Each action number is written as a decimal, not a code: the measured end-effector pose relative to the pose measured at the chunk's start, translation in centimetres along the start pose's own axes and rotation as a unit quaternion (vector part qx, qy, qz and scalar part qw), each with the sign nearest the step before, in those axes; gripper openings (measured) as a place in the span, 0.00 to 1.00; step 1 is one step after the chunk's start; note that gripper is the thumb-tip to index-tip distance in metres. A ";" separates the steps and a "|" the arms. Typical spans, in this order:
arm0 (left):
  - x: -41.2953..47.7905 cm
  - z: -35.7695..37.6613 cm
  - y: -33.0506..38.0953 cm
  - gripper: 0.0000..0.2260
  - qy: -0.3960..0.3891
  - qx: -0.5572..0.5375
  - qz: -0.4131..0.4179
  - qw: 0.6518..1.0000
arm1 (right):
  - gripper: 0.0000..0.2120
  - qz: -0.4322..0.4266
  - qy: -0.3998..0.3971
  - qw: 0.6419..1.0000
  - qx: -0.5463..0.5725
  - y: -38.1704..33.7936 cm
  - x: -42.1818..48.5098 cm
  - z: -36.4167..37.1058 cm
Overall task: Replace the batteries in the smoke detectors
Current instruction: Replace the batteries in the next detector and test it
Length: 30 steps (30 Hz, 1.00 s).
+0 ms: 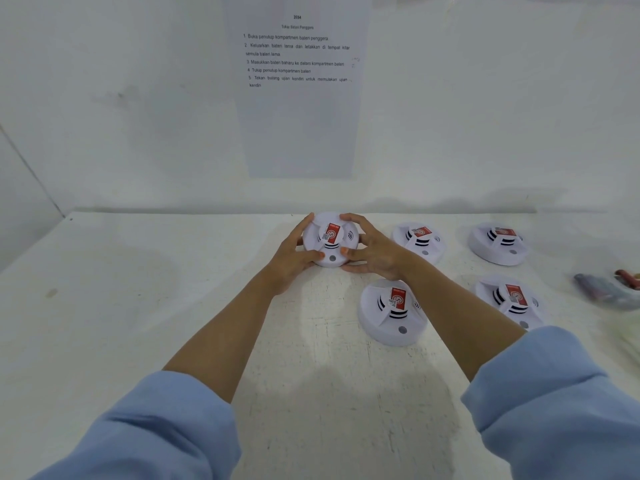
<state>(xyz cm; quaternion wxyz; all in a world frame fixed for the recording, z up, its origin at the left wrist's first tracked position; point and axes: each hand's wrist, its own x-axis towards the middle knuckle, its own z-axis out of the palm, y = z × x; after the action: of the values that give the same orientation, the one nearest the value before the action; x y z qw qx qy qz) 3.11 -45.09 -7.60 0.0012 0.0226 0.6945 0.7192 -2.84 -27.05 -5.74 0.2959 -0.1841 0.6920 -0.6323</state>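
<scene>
A round white smoke detector [329, 239] with a red label sits face up near the table's far edge. My left hand [294, 252] grips its left rim and my right hand [372, 252] grips its right rim, fingers wrapped around the sides. Several more white detectors with red labels lie face up to the right: one close under my right forearm [389, 311], one behind it [420, 240], one at far right back [498, 242] and one at right front [510, 301]. No loose cover shows.
The white table [173, 306] meets a white wall where a printed instruction sheet [298, 81] hangs. A blurred container with red and dark items [613, 289] sits at the right edge. Blue sleeves cover both my upper arms.
</scene>
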 end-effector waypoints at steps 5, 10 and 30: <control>0.1 0.0 -0.1 0.30 0.004 0.007 -0.001 1.000 | 0.27 -0.005 0.002 1.000 -0.001 -0.1 -0.1 0.1; 0.0 0.0 -0.2 0.31 0.011 0.004 -0.001 1.000 | 0.26 -0.003 -0.001 1.000 0.004 -0.2 -0.1 0.2; -0.1 -0.1 -1.3 0.30 0.082 0.047 0.051 0.994 | 0.28 -0.028 0.007 0.999 -0.022 -0.3 -0.3 0.7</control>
<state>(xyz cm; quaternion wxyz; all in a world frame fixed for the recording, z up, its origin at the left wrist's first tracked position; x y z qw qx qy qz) 3.18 -45.11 -8.90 -0.0938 -0.0012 0.7230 0.6845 -2.22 -27.42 -5.37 0.2697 -0.2053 0.7022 -0.6262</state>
